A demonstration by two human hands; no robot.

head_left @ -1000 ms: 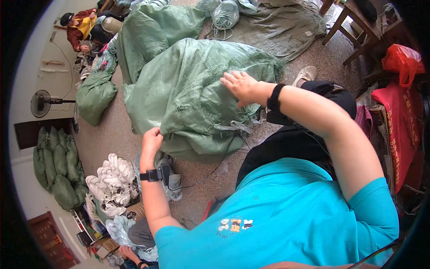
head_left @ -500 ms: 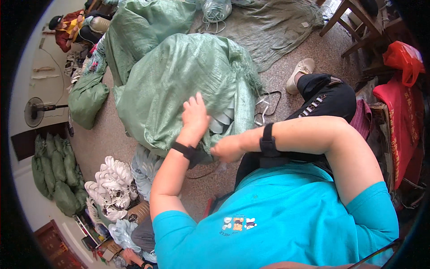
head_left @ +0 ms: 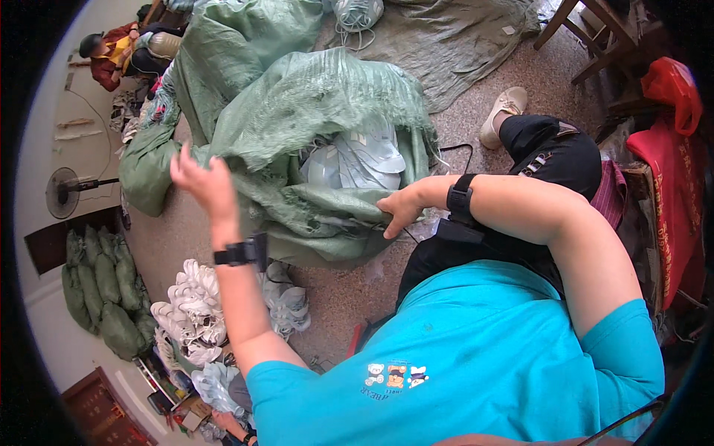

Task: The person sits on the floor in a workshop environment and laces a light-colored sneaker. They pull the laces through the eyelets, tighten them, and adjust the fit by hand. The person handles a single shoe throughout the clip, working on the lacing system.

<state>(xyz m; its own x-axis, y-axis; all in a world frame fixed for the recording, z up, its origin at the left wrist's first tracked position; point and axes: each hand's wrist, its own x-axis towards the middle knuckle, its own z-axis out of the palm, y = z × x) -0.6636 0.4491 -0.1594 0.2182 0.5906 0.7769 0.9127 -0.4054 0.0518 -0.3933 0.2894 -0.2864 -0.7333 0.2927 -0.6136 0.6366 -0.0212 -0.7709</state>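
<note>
1. Bulky green woven-plastic sack (head_left: 312,89) on the speckled grey-brown floor (head_left: 342,301) ahead of you; mouth slack, frayed and turned your way. The gap runs longest crosswise, left to right.

2. Pale bluish-white shoes (head_left: 364,160) show in that gap, overlapping closely, rounded ends mostly toward your right. Green cloth lies above and below them.

3. Your right hand (head_left: 401,210) is the nearer one. It sits at the right end of the sack's near lip, palm down, thumb below the fingers. From it, the shoes lie just beyond and to your left, with the lip between. You may have a fold pinched there, but the fingertips meet the cloth at a poor angle; cannot tell.

4. Your left hand (head_left: 202,182) is raised at the sack's left side, fingers spread, nothing in them, slightly blurred. From it, the shoes lie to your right, well apart, with a stretch of green cloth between.

5. Hands stand on opposite sides of the gap, left one out wide. Loose white shoes (head_left: 190,308) are heaped on your left, outside the sack.
</note>
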